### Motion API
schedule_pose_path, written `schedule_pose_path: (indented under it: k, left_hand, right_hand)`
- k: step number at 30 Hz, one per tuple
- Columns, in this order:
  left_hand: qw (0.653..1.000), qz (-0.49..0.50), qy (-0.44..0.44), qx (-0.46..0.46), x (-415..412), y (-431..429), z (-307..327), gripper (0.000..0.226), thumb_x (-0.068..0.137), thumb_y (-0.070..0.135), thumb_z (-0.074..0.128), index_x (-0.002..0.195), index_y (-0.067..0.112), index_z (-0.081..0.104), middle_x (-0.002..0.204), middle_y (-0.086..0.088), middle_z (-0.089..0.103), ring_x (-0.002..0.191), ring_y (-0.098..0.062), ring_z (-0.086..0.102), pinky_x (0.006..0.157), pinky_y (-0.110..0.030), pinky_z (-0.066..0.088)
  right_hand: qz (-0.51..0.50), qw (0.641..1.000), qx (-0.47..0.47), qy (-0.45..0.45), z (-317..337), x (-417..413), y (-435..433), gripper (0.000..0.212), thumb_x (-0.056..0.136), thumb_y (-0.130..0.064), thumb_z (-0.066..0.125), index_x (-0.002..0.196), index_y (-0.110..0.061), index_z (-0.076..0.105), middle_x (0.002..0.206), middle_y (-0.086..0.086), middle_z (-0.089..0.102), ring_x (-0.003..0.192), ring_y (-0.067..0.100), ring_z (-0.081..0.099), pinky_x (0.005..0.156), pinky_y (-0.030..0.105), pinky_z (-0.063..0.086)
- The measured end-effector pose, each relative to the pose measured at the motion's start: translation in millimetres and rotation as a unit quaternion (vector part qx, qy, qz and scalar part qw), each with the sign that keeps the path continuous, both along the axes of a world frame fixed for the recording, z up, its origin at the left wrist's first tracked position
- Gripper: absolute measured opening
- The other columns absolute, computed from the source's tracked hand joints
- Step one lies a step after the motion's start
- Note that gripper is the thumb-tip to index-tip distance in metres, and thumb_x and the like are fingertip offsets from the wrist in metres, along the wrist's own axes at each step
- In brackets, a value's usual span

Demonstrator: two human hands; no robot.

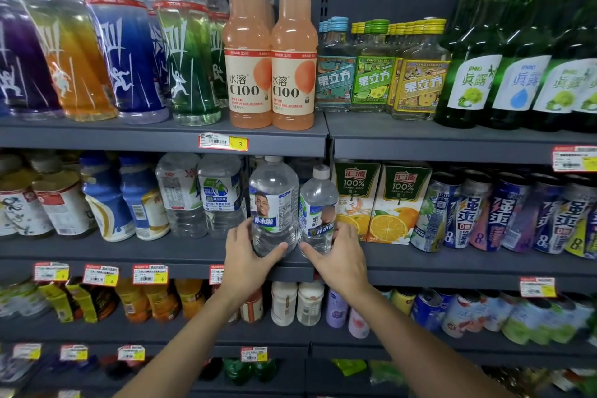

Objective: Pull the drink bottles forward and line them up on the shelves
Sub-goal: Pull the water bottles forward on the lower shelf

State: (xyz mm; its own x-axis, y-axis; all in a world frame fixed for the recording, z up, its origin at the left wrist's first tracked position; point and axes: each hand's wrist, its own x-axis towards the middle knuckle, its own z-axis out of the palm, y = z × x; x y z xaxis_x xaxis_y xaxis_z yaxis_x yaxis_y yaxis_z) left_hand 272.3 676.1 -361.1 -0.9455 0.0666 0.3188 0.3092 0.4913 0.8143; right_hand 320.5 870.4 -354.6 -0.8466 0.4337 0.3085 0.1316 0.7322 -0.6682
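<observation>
Two clear drink bottles with white caps and blue-green labels stand side by side at the front of the middle shelf [161, 250]. My left hand [248, 255] grips the base of the larger left bottle [273, 203], thumb across its front. My right hand [339, 255] grips the lower part of the smaller right bottle [318, 203], which leans slightly. More clear bottles [203, 194] stand further back to the left.
Orange juice cartons [381, 203] stand just right of the held bottles, then blue cans [504, 213]. Blue-and-white bottles [116, 197] are at left. The upper shelf holds peach C100 bottles [271, 52], coloured sports drinks and green glass bottles. Lower shelves are stocked.
</observation>
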Motion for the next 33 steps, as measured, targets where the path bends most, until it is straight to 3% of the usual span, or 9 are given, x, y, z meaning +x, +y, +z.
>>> schedule_pose_path:
  k: [6, 11, 14, 16, 18, 21, 23, 28, 33]
  left_hand:
    - [0.994, 0.112, -0.003, -0.004, 3, 19, 4, 0.093, 0.057, 0.066, 0.085, 0.121, 0.014, 0.042, 0.107, 0.007, 0.047, 0.102, -0.018, 0.055, 0.079, -0.030, 0.048]
    - [0.999, 0.035, -0.010, -0.038, -9, 0, 6, 0.094, 0.062, 0.051, 0.089, 0.135, 0.013, 0.045, 0.123, 0.000, 0.050, 0.116, -0.017, 0.049, 0.092, -0.026, 0.039]
    - [0.994, -0.019, -0.007, -0.103, -17, -12, 10, 0.081, 0.066, 0.050, 0.088, 0.130, 0.018, 0.050, 0.119, 0.001, 0.048, 0.117, -0.019, 0.049, 0.093, -0.027, 0.039]
    - [0.990, -0.057, -0.003, -0.127, -23, -17, 11, 0.080, 0.065, 0.045, 0.090, 0.129, 0.020, 0.048, 0.123, 0.002, 0.048, 0.120, -0.019, 0.047, 0.097, -0.032, 0.042]
    - [0.987, -0.089, 0.003, -0.135, -26, -20, 11, 0.082, 0.065, 0.042, 0.091, 0.131, 0.023, 0.045, 0.129, 0.002, 0.050, 0.124, -0.019, 0.046, 0.102, -0.036, 0.042]
    - [0.986, -0.122, 0.008, -0.115, -31, -22, 9, 0.087, 0.064, 0.043, 0.092, 0.134, 0.029, 0.043, 0.134, 0.007, 0.053, 0.126, -0.016, 0.048, 0.104, -0.035, 0.042]
    - [0.984, -0.135, 0.001, -0.112, -33, -22, 9, 0.089, 0.064, 0.045, 0.091, 0.135, 0.031, 0.041, 0.135, 0.009, 0.054, 0.126, -0.014, 0.049, 0.104, -0.036, 0.043]
    - [0.989, -0.119, 0.001, -0.082, -31, -17, 8, 0.088, 0.061, 0.046, 0.092, 0.132, 0.030, 0.042, 0.129, 0.015, 0.054, 0.120, -0.009, 0.051, 0.099, -0.029, 0.043]
    - [0.991, -0.109, -0.010, -0.080, -32, -18, 7, 0.092, 0.058, 0.052, 0.091, 0.132, 0.028, 0.042, 0.130, 0.012, 0.057, 0.119, -0.010, 0.054, 0.100, -0.037, 0.048]
  right_hand:
    - [0.013, 1.000, 0.000, -0.008, 1, -6, -12, 0.084, 0.077, -0.067, 0.074, 0.135, -0.014, 0.044, 0.123, 0.001, 0.050, 0.113, 0.020, 0.055, 0.087, 0.033, 0.050]
    - [0.063, 0.998, 0.000, -0.015, -2, -7, -3, 0.083, 0.079, -0.063, 0.074, 0.141, -0.018, 0.043, 0.123, -0.004, 0.048, 0.111, 0.014, 0.054, 0.093, 0.036, 0.050]
    - [0.125, 0.991, 0.027, -0.036, -2, -8, 11, 0.071, 0.080, -0.054, 0.079, 0.134, -0.019, 0.047, 0.102, -0.020, 0.042, 0.088, -0.007, 0.045, 0.075, 0.016, 0.039]
    - [0.139, 0.988, 0.053, -0.050, -2, -10, 19, 0.064, 0.079, -0.048, 0.081, 0.126, -0.018, 0.049, 0.093, -0.026, 0.034, 0.083, -0.009, 0.043, 0.067, 0.013, 0.031]
    - [0.150, 0.984, 0.075, -0.055, -2, -13, 23, 0.066, 0.078, -0.047, 0.083, 0.126, -0.019, 0.048, 0.095, -0.026, 0.034, 0.089, -0.003, 0.045, 0.073, 0.018, 0.033]
    - [0.155, 0.984, 0.069, -0.059, -3, -17, 22, 0.085, 0.073, -0.052, 0.085, 0.140, -0.022, 0.043, 0.119, -0.013, 0.048, 0.114, 0.010, 0.048, 0.095, 0.031, 0.043]
    - [0.146, 0.986, 0.065, -0.056, -4, -18, 21, 0.090, 0.072, -0.053, 0.085, 0.144, -0.022, 0.041, 0.131, -0.006, 0.048, 0.123, 0.013, 0.046, 0.105, 0.034, 0.042]
    - [0.132, 0.988, 0.067, -0.051, -4, -17, 21, 0.085, 0.070, -0.054, 0.086, 0.138, -0.022, 0.045, 0.127, -0.007, 0.050, 0.121, 0.014, 0.050, 0.100, 0.033, 0.044]
    - [0.143, 0.984, 0.083, -0.064, -3, -15, 24, 0.084, 0.071, -0.062, 0.081, 0.137, -0.024, 0.045, 0.127, -0.006, 0.051, 0.119, 0.014, 0.049, 0.100, 0.035, 0.045]
